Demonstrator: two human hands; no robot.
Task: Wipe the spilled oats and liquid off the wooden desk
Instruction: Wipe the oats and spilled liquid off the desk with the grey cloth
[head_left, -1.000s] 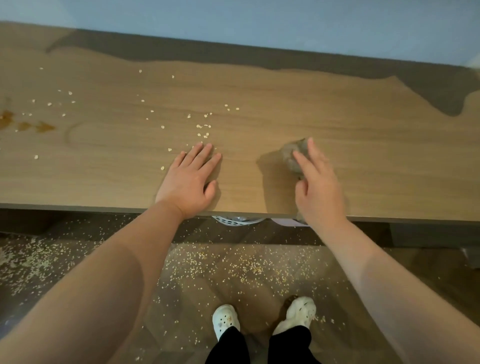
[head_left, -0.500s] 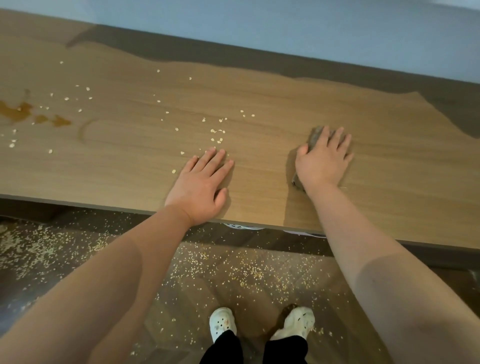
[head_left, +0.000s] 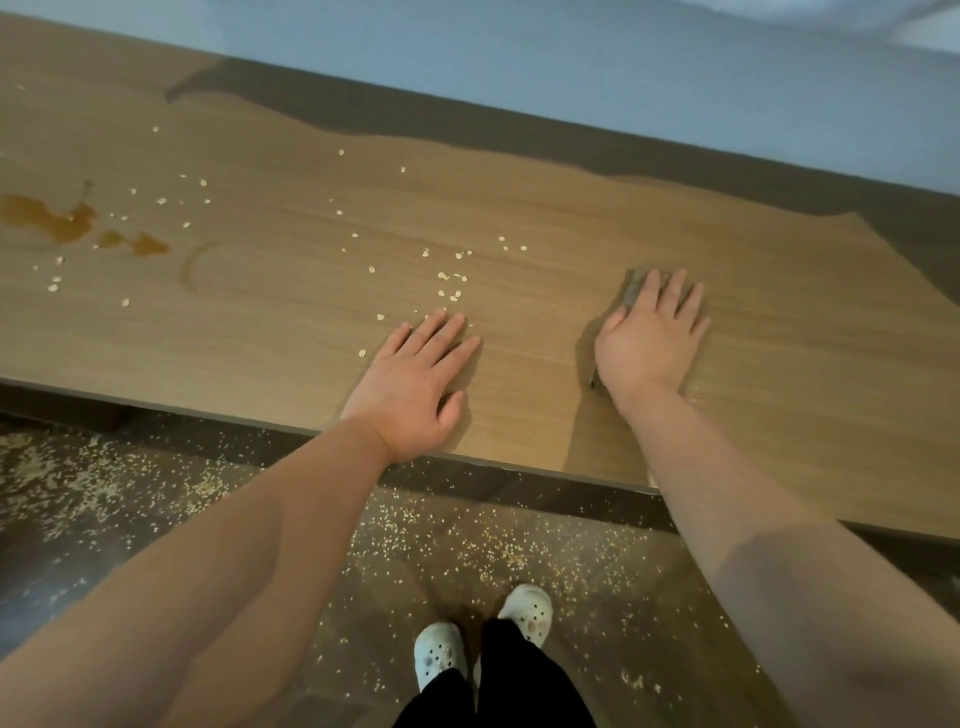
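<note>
Here, the left hand (head_left: 415, 384) lies flat on the wooden desk (head_left: 779, 364) close to its near edge, palm down, fingers straight and close together, thumb lying loosely beside them; it holds nothing. To its right, well apart from it, the right hand (head_left: 644, 343) presses palm-down on a grey cloth (head_left: 635, 288), its fingers straight and slightly spread rather than curled round the fabric. Most of the cloth is hidden under the palm; one corner shows past the fingers on the far left side, and a small dark bit peeks out by the wrist. A faint wet sheen lies on the wood just right of that wrist. Oats (head_left: 449, 283) are scattered just beyond the left fingertips and thin out toward the left and far side of the desk. The liquid (head_left: 57, 218) sits at the far left — a brown puddle with a smaller splash to its right and a pale curved streak nearer the middle. Below the near edge the dark floor (head_left: 78, 571) is strewn with many more flakes, around a pair of white shoes (head_left: 439, 654). A blue-grey wall (head_left: 623, 67) runs behind the desk.
</note>
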